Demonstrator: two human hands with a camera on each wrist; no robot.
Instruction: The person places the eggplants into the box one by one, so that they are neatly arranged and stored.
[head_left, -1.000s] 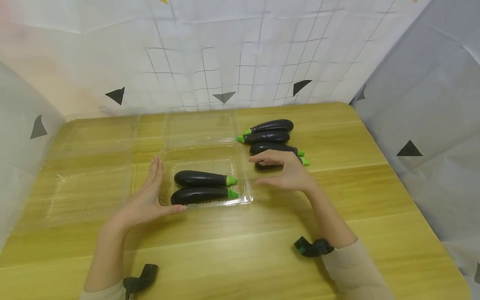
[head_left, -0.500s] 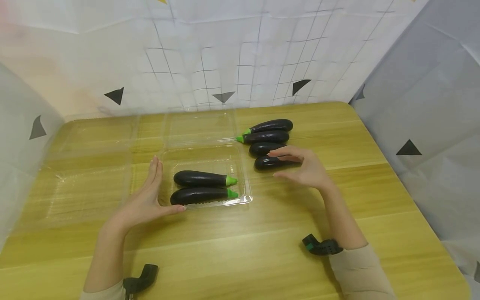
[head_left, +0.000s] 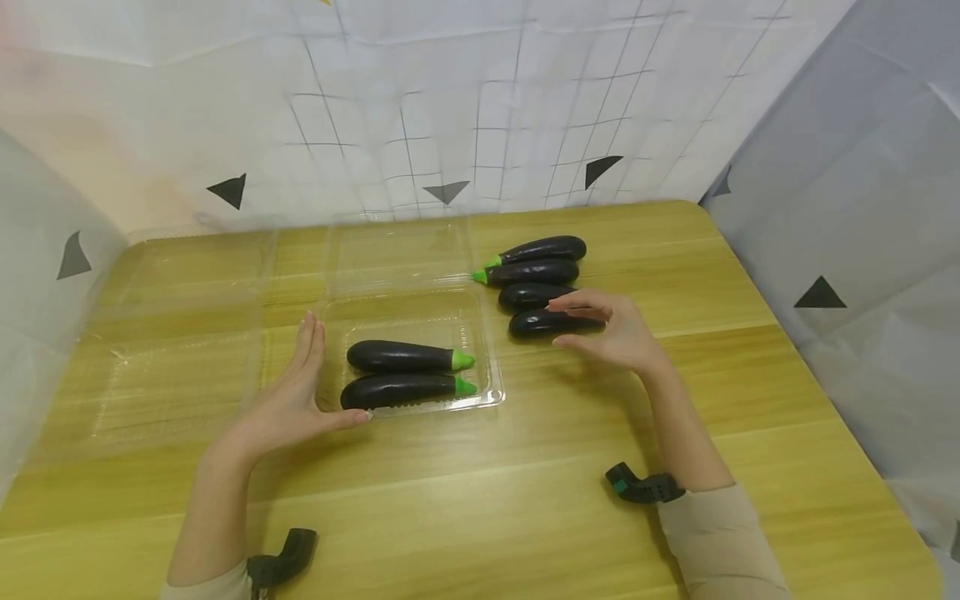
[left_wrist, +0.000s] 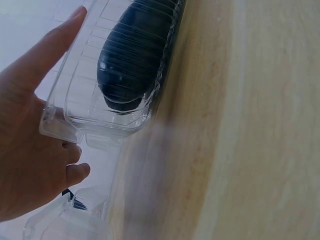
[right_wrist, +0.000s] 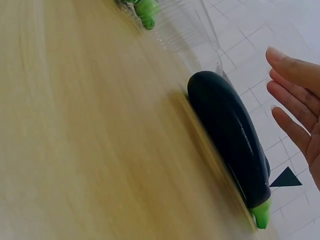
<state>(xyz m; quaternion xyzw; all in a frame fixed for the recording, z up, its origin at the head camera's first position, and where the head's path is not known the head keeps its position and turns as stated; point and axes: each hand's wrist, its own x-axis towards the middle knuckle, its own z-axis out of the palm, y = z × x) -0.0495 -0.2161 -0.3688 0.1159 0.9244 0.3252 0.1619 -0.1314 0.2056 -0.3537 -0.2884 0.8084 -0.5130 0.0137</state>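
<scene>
Two dark eggplants [head_left: 408, 390] with green stems lie side by side in a clear plastic clamshell box [head_left: 492, 397], its lid folded back. My left hand [head_left: 281, 408] spans the box's front left corner, its fingers straight along the left side and the thumb at the front rim. In the left wrist view the thumb touches the clear wall. Above the nearest loose eggplant [head_left: 551, 323] hovers my right hand [head_left: 615, 333], thumb and fingers apart. The right wrist view shows a gap between that hand [right_wrist: 300, 100] and the eggplant [right_wrist: 230, 135]. The hand hides its stem in the head view.
Several loose eggplants [head_left: 536, 272] lie in a row to the right of the box. Another clear clamshell box [head_left: 180, 350] stands open on the left of the wooden table [head_left: 465, 517]. A white patterned sheet [head_left: 450, 100] hangs behind the table.
My right hand has moved right, away from the box's edge, to above the nearest loose eggplant, and now barely moves. The left hand has stayed at the box.
</scene>
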